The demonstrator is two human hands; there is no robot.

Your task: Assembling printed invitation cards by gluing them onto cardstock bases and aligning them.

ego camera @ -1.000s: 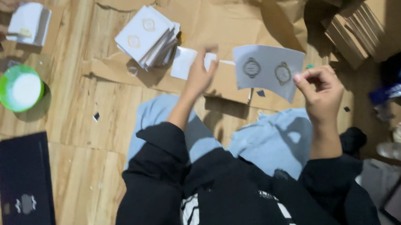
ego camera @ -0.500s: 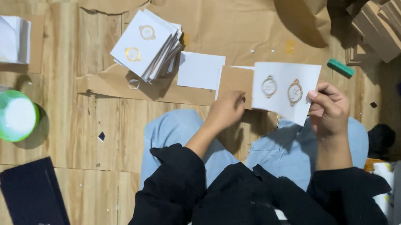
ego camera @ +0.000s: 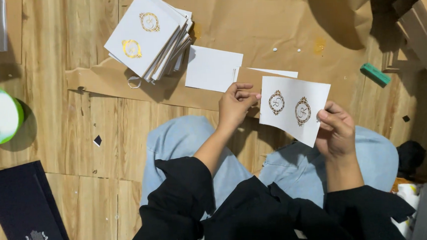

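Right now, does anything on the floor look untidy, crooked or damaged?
Mostly small things. The stack of white cards with gold emblems is fanned out and lies crooked, not squared. The brown paper sheet under it is creased, with a ragged torn edge at the left. A small dark scrap lies loose on the wooden floor.

It looked like a small card-making workshop set up on a wooden floor (ego camera: 76, 138): brown kraft paper (ego camera: 267, 23) spread out, a stack of gold-crested white cards (ego camera: 146, 35), dark boxes (ego camera: 26, 215), cardboard pieces (ego camera: 415, 33).
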